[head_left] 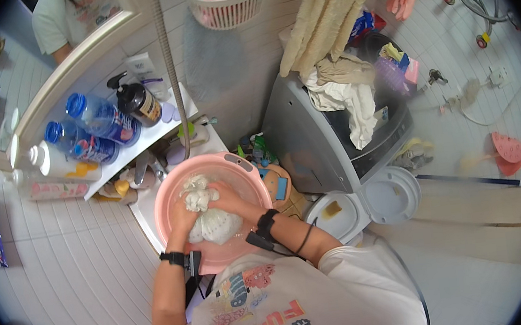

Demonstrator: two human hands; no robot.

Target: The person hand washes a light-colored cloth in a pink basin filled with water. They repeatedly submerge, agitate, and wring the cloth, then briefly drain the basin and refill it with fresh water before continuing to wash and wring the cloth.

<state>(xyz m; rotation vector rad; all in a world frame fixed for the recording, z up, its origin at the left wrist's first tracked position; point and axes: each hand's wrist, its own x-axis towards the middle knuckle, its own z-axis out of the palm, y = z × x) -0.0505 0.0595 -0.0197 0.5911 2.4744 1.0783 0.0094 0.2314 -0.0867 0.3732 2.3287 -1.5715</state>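
Observation:
A round pink basin (pixel 247 171) with water in it stands in front of me. Both my hands are inside it on a wet white cloth with a fine pattern (pixel 215 227). Part of the cloth is bunched up between the hands, and the rest bulges in the water nearer to me. My left hand (pixel 183 216) grips the bunch from the left side. From the right, my right hand (pixel 226 198) is closed on the same bunch. Some fingertips are hidden by the folds. Each wrist wears a black strap with a small dark device.
On the left, a white shelf (pixel 137 147) carries blue-capped bottles (pixel 96 120) and a dark pump bottle (pixel 138 102). A grey washing machine (pixel 309 134) with clothes (pixel 346 98) on top stands right, beside a small white toilet (pixel 337 215). A shower hose (pixel 170 63) hangs behind the basin.

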